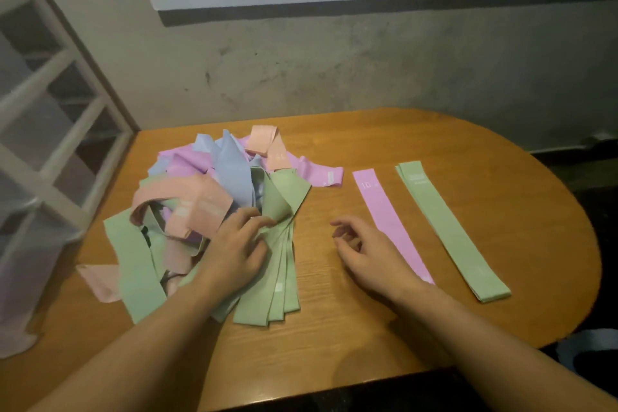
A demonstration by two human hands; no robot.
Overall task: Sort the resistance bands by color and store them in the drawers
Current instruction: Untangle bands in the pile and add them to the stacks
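A tangled pile of resistance bands (214, 197) in green, pink, peach and blue lies on the left half of the wooden table (368, 328). My left hand (237, 247) rests on the pile, its fingertips pinching a green band (281, 207) near the pile's right edge. My right hand (364, 251) hovers just above the table, fingers loosely curled, holding nothing. To its right a single pink band (388, 221) lies flat and straight. Further right lies a flat stack of green bands (451, 231).
A white translucent drawer unit (43, 110) stands at the left edge of the table. A grey concrete wall (368, 70) runs behind the table. The table's right end is rounded, with dark floor beyond it.
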